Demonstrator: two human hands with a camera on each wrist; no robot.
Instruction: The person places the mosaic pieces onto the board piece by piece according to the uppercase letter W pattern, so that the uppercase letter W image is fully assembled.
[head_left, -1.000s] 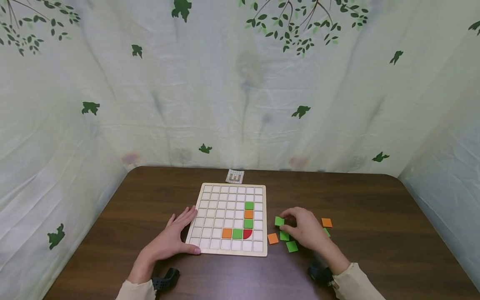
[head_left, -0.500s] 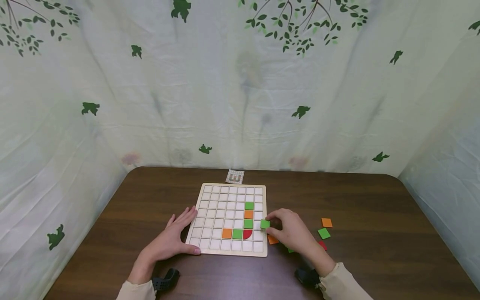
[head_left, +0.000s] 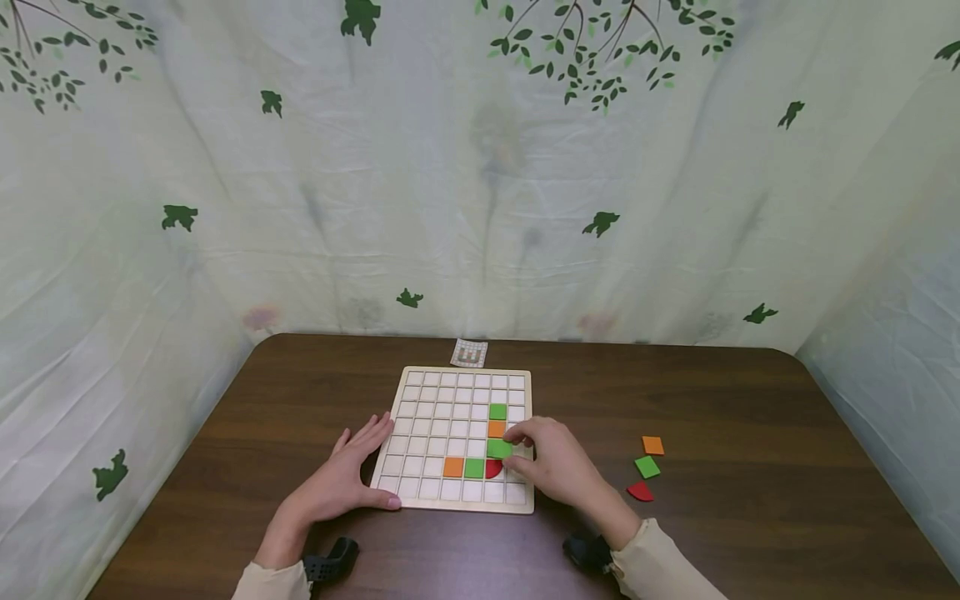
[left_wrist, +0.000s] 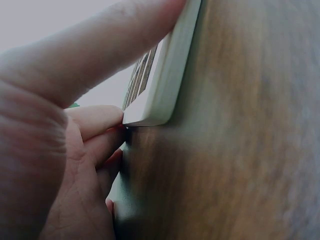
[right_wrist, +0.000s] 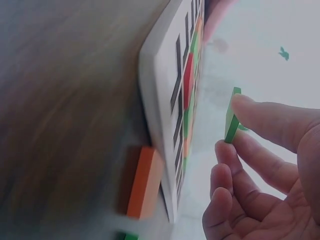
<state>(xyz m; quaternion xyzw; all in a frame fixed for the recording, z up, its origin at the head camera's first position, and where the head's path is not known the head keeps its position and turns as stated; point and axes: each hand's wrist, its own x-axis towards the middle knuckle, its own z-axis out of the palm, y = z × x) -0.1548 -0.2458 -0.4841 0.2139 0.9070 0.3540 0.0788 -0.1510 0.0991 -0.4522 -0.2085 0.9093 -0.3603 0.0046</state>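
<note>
My right hand point(head_left: 558, 460) pinches a green square tile point(head_left: 499, 449) between thumb and fingers, over the right side of the white grid board point(head_left: 420, 505). In the right wrist view the green tile point(right_wrist: 232, 119) is held apart from the board. My left hand point(head_left: 341, 475) rests against the board's left edge with fingers extended; its thumb point(left_wrist: 115, 45) touches the near left corner. On the board lie a green tile point(head_left: 498, 412), an orange tile point(head_left: 497, 428), a red rounded tile point(head_left: 493, 469), another green tile point(head_left: 474, 468) and another orange tile point(head_left: 452, 467).
To the right on the brown table point(head_left: 720, 450) lie an orange tile point(head_left: 652, 446), a green tile point(head_left: 647, 467) and a red rounded tile point(head_left: 640, 492). Beside the board is another orange tile point(right_wrist: 145, 182). A small patterned card point(head_left: 469, 353) lies behind the board.
My right hand has picked up the green tile from the loose tiles and carried it left over the board. The left hand stays in place.
</note>
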